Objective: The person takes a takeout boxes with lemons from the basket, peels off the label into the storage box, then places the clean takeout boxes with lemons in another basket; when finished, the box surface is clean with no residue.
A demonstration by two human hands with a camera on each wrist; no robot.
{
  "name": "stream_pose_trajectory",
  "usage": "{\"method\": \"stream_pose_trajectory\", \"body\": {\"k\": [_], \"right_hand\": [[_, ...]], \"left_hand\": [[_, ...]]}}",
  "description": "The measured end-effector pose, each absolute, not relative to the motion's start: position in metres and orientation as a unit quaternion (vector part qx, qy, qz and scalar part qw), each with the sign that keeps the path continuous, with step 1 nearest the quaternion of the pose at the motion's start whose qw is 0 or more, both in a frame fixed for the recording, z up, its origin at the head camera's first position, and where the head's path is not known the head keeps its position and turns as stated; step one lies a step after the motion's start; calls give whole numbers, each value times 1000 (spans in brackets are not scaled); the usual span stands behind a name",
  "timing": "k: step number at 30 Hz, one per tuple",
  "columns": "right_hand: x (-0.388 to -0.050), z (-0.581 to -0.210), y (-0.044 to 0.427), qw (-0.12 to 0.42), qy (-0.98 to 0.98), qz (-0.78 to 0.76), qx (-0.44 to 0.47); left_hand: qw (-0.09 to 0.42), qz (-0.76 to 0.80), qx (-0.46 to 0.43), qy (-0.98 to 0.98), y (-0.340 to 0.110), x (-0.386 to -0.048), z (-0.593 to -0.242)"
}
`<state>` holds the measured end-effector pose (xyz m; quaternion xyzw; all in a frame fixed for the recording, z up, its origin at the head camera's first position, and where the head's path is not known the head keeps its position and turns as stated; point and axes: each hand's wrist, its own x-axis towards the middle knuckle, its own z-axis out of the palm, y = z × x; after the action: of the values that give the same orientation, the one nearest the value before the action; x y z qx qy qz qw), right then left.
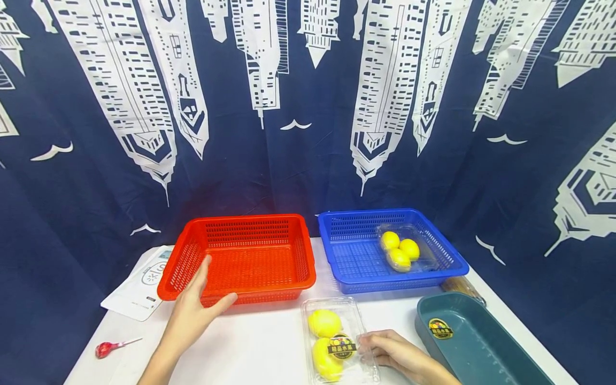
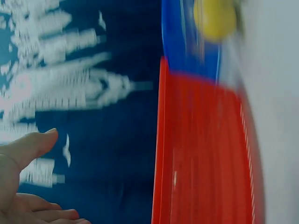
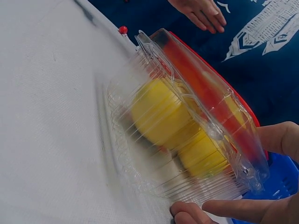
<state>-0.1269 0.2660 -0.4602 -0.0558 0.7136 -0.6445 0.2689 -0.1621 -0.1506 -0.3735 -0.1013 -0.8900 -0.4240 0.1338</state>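
A clear plastic fruit box (image 1: pixel 353 321) with yellow lemons (image 1: pixel 324 323) inside and a black-and-gold label (image 1: pixel 342 346) sits at the front middle of the table. My right hand (image 1: pixel 397 354) grips its right side; in the right wrist view the thumb and fingers (image 3: pixel 261 210) hold one end of the box (image 3: pixel 140 179), which is tilted. Raised before the left part of the red basket (image 1: pixel 262 293), my left hand (image 1: pixel 190 315) has its thumb and fingers spread and holds nothing. Only bare red mesh shows inside that basket.
At the back right, a blue basket (image 1: pixel 337 267) bears another clear box with three lemons (image 1: pixel 409 249). A dark green tray (image 1: pixel 486 326) with a label stands at the right. A lollipop (image 1: pixel 104 349) and a white packet (image 1: pixel 137 291) lie at the left. A patterned curtain (image 1: pixel 289 176) hangs behind.
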Motion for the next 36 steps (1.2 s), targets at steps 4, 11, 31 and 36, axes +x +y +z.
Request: {"method": "stream_pose_trajectory", "body": {"k": [4, 11, 31, 36], "right_hand": [[-127, -461, 265, 268, 714, -645, -52], [-126, -463, 267, 269, 711, -648, -56], [-125, -463, 266, 266, 716, -644, -41], [-126, -464, 266, 265, 711, -650, -44]], "left_hand": [[82, -490, -141, -856, -121, -151, -382], [-64, -589, -167, -788, -76, -140, -402], [-162, -678, -124, -706, -22, -170, -471], [-161, -680, -126, -704, -15, -167, -486]]}}
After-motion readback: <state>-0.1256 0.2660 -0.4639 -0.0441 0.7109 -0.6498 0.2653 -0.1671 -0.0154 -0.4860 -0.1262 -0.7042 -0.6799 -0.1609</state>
